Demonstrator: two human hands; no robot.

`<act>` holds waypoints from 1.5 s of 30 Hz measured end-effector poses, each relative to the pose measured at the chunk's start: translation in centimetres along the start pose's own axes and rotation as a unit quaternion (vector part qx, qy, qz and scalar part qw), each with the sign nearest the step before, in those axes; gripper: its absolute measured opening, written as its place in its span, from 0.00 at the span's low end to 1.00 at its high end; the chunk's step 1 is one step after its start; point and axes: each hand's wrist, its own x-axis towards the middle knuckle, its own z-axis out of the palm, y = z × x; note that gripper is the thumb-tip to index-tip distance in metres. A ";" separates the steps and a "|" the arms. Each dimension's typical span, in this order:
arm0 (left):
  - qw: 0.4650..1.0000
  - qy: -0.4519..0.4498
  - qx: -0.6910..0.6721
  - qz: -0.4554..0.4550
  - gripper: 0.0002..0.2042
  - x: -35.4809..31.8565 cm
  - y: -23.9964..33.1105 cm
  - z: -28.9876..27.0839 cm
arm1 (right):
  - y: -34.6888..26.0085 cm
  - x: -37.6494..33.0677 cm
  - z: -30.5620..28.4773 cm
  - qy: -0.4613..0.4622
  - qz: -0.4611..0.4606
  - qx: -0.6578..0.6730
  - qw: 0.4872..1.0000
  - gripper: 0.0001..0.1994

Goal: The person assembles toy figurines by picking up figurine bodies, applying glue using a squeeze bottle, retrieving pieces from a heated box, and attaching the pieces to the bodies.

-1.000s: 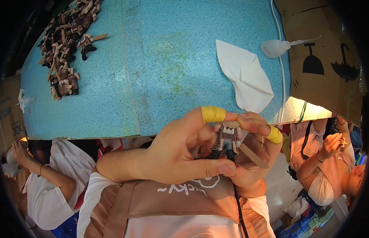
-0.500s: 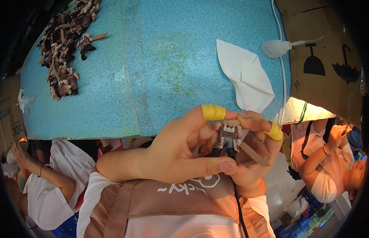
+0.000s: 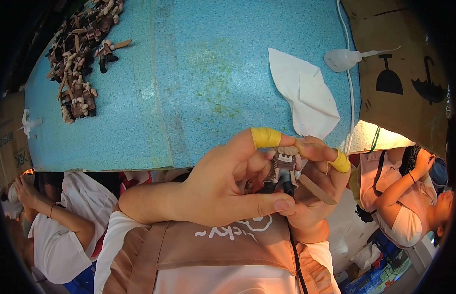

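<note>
Between both hands, above the near table edge, I hold a small toy figurine (image 3: 286, 164) with a brown-and-white body and black legs. A flat brown sword-like piece (image 3: 316, 190) juts from it across my right palm. My left hand (image 3: 208, 185) closes around the figurine from the left, thumb along its legs and index finger at its top. On the other side, my right hand (image 3: 312, 215) cups it, with fingertips pinched at its top against my left index finger. Yellow tape wraps a finger on each hand. Part of the figurine is hidden by my fingers.
Several similar figurines (image 3: 78, 63) lie piled at the far left of the blue table (image 3: 198, 88). To the right are a white cloth-like sheet (image 3: 306, 93), a white squeeze bottle (image 3: 341, 60), a white cable (image 3: 349, 88) and a cardboard box (image 3: 394, 44). People sit on both sides.
Both hands and the figurine have shifted very slightly right, grip unchanged. The person at the right has moved their arm a little.
</note>
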 end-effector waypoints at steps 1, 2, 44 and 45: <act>1.000 0.001 0.001 -0.001 0.32 0.0 0.0 0.0 | 0.1 0.0 0.0 -0.001 -0.005 0.002 1.000 0.41; 1.000 0.001 0.001 -0.001 0.32 0.0 0.0 0.0 | 0.1 0.0 0.0 -0.004 -0.011 0.006 1.000 0.40; 0.991 -0.004 -0.110 0.077 0.33 1.1 -0.5 0.1 | 0.8 0.4 0.1 -0.014 -0.014 0.051 0.999 0.42; 0.996 0.002 -0.069 0.062 0.32 1.0 -0.4 0.0 | 0.8 0.5 0.1 -0.017 -0.018 0.054 0.998 0.42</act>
